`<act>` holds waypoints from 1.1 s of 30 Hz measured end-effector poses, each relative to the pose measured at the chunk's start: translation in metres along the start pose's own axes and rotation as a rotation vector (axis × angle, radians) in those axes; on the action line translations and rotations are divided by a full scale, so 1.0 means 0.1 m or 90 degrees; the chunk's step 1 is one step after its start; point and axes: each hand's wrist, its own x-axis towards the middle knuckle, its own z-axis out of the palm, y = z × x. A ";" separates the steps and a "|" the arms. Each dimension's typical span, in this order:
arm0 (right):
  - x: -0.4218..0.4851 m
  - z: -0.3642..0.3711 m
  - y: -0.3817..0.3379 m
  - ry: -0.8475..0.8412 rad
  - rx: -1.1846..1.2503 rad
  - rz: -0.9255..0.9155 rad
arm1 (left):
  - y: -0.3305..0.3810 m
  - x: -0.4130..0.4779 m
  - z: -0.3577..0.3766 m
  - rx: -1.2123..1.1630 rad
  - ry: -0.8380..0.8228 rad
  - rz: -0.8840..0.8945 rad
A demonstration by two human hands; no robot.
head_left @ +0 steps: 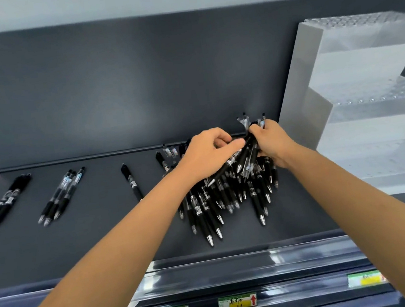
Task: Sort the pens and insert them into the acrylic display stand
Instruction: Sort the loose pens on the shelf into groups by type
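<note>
Right-hand fingers (256, 128) are clenched round a bundle of pens (248, 152). The bundle is held slanted, with the clicker ends sticking up past the knuckles and the tips pointing down toward the shelf. Left-hand fingers (222, 141) are curled, and with the thumb they pinch one black pen (225, 167) at the edge of that bundle. The right hand (275, 145) and left hand (206, 155) are close together, almost touching across the bundle.

Directly beneath both hands lies a loose pile of pens (215, 205) on the dark shelf (104, 230), mostly with tips toward the front edge. Further left on the shelf, well apart from each other:
- a single black pen (131, 181)
- a group of clear-barrelled pens (61, 197), side by side
- a pair of black pens (5, 203)

The acrylic display stand (368, 109) stands at the right end of the shelf, just beside the right hand. It is stepped, with rows of holes in its tiers. No pens are seen in it. Price labels (237, 301) sit in the rail along the shelf front.
</note>
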 end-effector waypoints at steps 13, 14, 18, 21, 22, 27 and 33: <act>-0.16 -0.04 -0.01 0.022 0.281 0.111 | 0.12 0.01 0.03 0.159 -0.151 -0.048; -0.17 -0.03 -0.01 0.020 0.294 0.118 | 0.12 0.02 0.02 0.177 -0.152 -0.060; -0.18 0.00 0.04 0.003 0.293 0.104 | 0.17 0.01 0.06 0.317 -0.124 -0.063; -0.18 -0.02 0.07 -0.003 0.298 0.092 | 0.15 0.04 0.09 0.387 -0.084 -0.070; -0.18 -0.03 0.08 -0.005 0.307 0.088 | 0.12 0.05 0.12 0.392 -0.065 -0.065; -0.26 -0.05 0.05 -0.052 0.387 0.056 | 0.09 0.24 0.27 0.162 0.009 -0.085; -0.35 0.07 -0.10 -0.131 0.420 0.001 | 0.20 0.51 0.31 -0.431 -0.040 -0.270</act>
